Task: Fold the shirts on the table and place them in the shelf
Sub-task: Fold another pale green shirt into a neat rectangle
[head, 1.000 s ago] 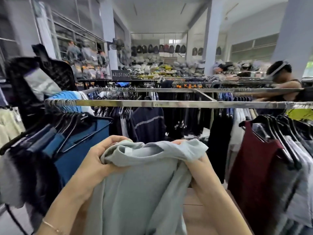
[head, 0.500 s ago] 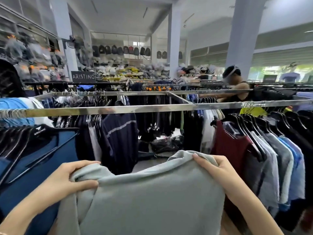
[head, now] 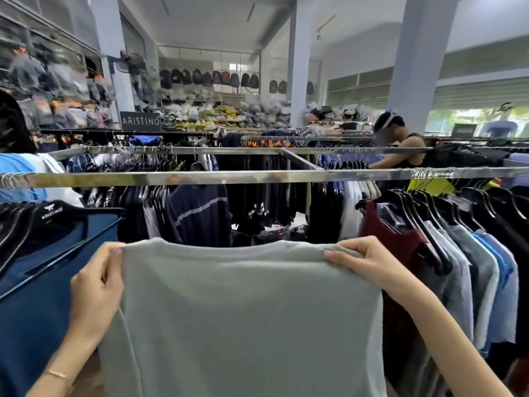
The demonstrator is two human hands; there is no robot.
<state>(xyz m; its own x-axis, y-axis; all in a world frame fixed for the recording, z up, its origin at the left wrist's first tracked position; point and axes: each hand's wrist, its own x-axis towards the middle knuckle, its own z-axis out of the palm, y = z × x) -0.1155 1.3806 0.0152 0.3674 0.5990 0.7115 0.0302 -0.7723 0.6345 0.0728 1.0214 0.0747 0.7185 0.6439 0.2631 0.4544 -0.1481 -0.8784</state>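
left hand and right hand each pinch a top corner of the grey shirt. shirt hangs spread flat, just in front of and below the metal rail.

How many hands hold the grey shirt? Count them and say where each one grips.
2. The left hand pinches the grey shirt at its top left corner; the right hand pinches its top right corner. No other hand shows on it.
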